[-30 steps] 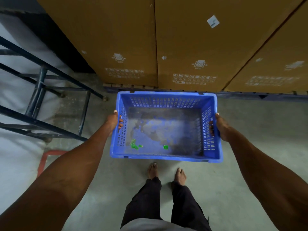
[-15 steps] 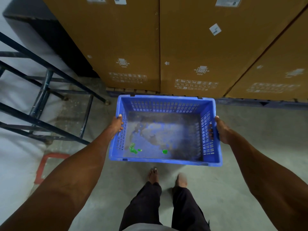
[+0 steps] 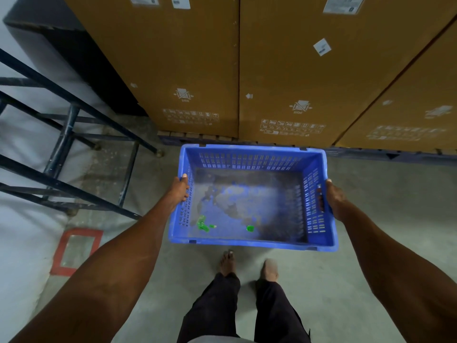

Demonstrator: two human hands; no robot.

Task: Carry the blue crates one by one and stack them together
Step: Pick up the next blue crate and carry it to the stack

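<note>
Carried a little closer to the brown cardboard boxes (image 3: 291, 70) since the earlier frames, the blue crate (image 3: 247, 242) now hangs in the air with its far rim near the pallet (image 3: 385, 154) under them. Both hands hold it by its short sides: the left hand (image 3: 178, 191) grips the left wall with its thumb on the rim, and the right hand (image 3: 334, 198) has its fingers curled into the right handle slot. Inside, on the dusty bottom, lie small green bits (image 3: 205, 225). Below the crate are the person's bare feet (image 3: 228, 262) on the grey floor (image 3: 400, 194). A dark metal rack (image 3: 66, 134) stands at the left, beside a red floor marking (image 3: 59, 251).
</note>
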